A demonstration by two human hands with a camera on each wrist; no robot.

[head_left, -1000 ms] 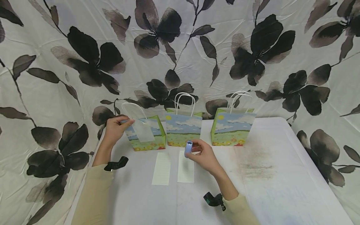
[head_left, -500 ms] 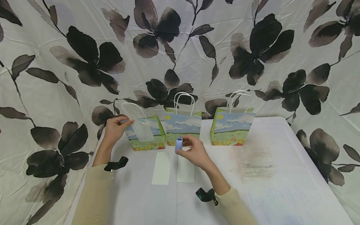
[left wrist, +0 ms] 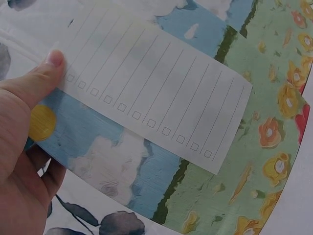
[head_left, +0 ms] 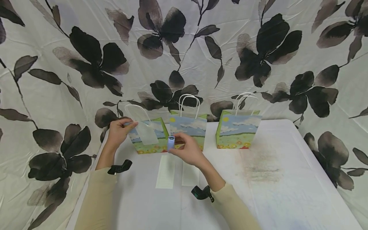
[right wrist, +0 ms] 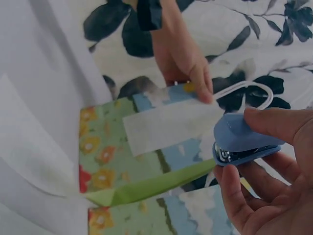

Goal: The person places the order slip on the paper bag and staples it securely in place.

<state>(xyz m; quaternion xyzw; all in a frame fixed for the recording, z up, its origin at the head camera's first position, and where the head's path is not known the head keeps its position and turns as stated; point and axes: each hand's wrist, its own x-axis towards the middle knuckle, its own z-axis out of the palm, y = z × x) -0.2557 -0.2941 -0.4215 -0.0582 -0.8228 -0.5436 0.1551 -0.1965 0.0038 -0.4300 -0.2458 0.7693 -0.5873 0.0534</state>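
Left hand [head_left: 118, 131] pinching, thumb on the paper strip [head_left: 147, 132], fingers behind the top edge of the left bag [head_left: 161, 137]. Strip lies slanted across the bag's front. Right hand [head_left: 188, 150] has the blue stapler [head_left: 171, 143] gripped, thumb on top, fingers below, its mouth apart and nothing between.

Here's my worry: only the end under that thumb looks pinned. If it slackens, the strip could swing or slide off. If I nudge the bag with the stapler, the paper wall would likely flex and shift the lineup. Squeeze too soon and I'd waste a staple; come in too near the thumb and I could catch it.

Edges now: middle bag [head_left: 188, 126] stands close on the left bag's right, so my right knuckles could clip it. Tabletop [head_left: 281, 191] ends just left of my left arm, and the back edge is tight behind the bags. Two loose strips, one left [head_left: 165, 172] and one right [head_left: 190, 175], lie under my right arm; stay high. Best room: the near tabletop and right, past the right bag [head_left: 240, 131].
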